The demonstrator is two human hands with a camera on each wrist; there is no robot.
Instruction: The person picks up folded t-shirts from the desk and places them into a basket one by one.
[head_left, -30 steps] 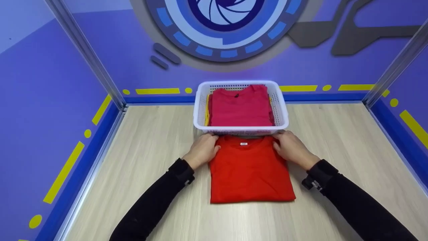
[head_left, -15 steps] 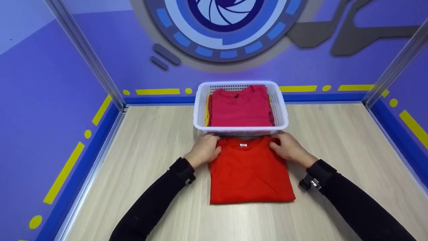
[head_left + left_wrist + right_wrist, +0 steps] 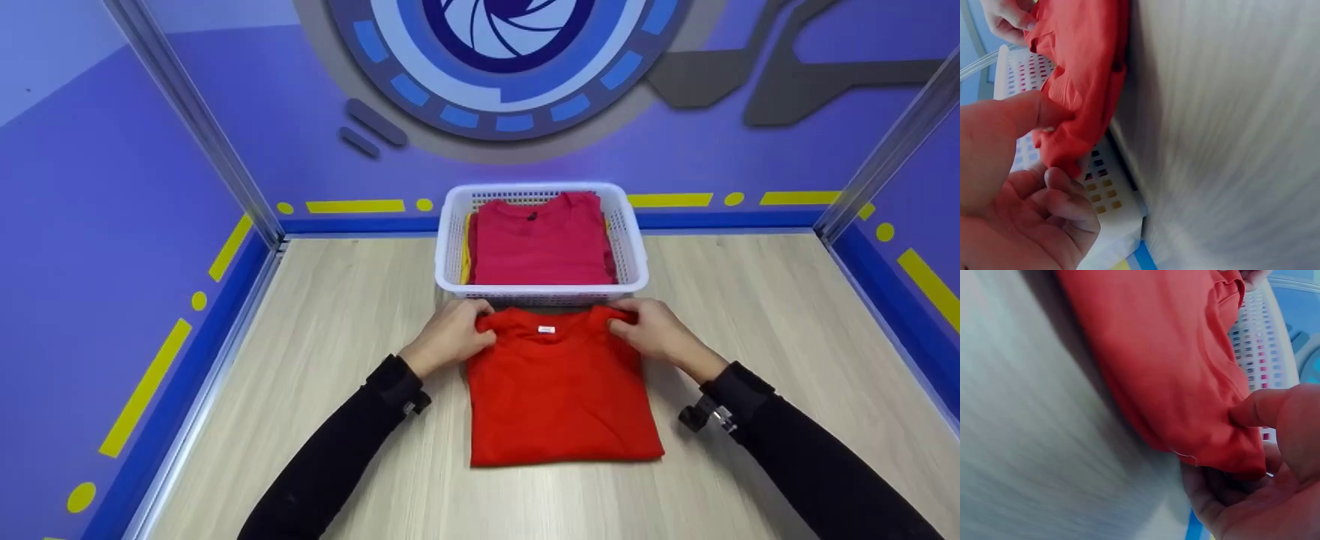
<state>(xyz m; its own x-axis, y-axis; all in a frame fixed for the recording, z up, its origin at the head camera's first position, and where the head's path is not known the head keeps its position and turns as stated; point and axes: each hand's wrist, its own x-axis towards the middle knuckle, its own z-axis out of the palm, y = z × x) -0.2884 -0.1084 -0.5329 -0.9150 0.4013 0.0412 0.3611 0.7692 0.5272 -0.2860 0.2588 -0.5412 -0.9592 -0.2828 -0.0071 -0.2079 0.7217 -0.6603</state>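
Observation:
A folded red T-shirt (image 3: 562, 397) lies in front of the basket, its collar and small white label toward the back. My left hand (image 3: 454, 330) pinches its far left shoulder, thumb above and fingers beneath, as the left wrist view shows on the T-shirt (image 3: 1086, 73). At the far right shoulder my right hand (image 3: 652, 328) pinches the cloth the same way. In the right wrist view the T-shirt's (image 3: 1157, 365) corner hangs between thumb and curled fingers. The shoulder end is raised off the tabletop, while the near hem rests on it.
Right behind the T-shirt stands a white perforated basket (image 3: 541, 289). Folded clothes fill it, a pink-red T-shirt (image 3: 540, 247) on top and yellow cloth (image 3: 466, 247) at the left edge. Purple panels (image 3: 247, 112) wall in the wooden tabletop (image 3: 352, 300) at the back and both sides.
Both hands have taken hold of the T-shirt's shoulders and lifted that end slightly. The T-shirt has shifted a little toward the person. The basket has stayed put.

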